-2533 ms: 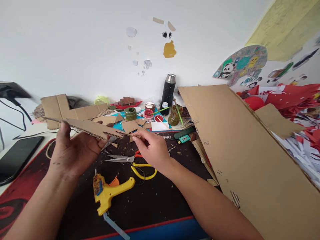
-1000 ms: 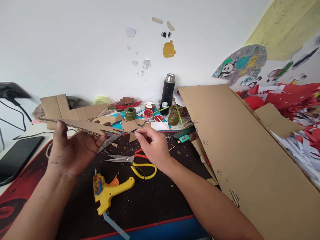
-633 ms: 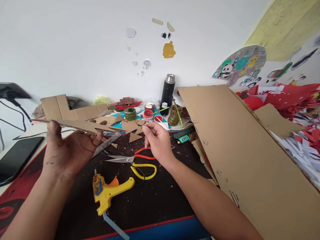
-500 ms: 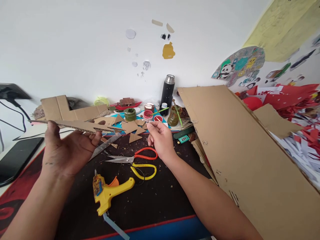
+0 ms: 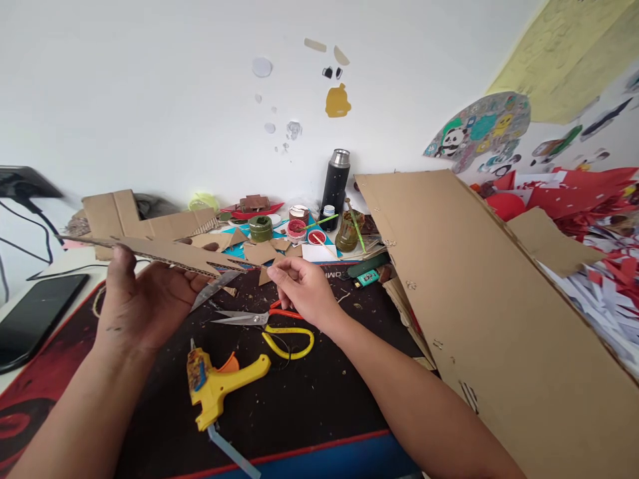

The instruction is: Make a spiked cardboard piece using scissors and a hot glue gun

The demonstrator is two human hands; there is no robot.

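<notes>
My left hand [image 5: 147, 299] is gripping a long cut cardboard piece [image 5: 164, 251], thumb on the near side and fingers behind it. Slits split the right end of that piece into narrow points. Close to those points, my right hand [image 5: 309, 289] has thumb and fingers pinched together; whether they touch the tip or hold something small is unclear. Below the right hand lie scissors [image 5: 287, 340] with one red and one yellow handle, blades to the left. A yellow glue gun [image 5: 214, 392] with a glue stick rests nearer me. Partly under the cardboard is a ruler [image 5: 212, 293].
Paint jars [image 5: 260, 229], cardboard scraps [image 5: 259, 251] and a black thermos [image 5: 335, 186] stand along the wall. A large cardboard panel [image 5: 479, 286] leans in on the right, beside heaped red and white paper [image 5: 599, 266]. A phone [image 5: 40, 319] lies at left.
My right hand has moved left and slightly down, to the cardboard's pointed end, covering part of the red scissor handle. My left hand and the cardboard have shifted slightly right.
</notes>
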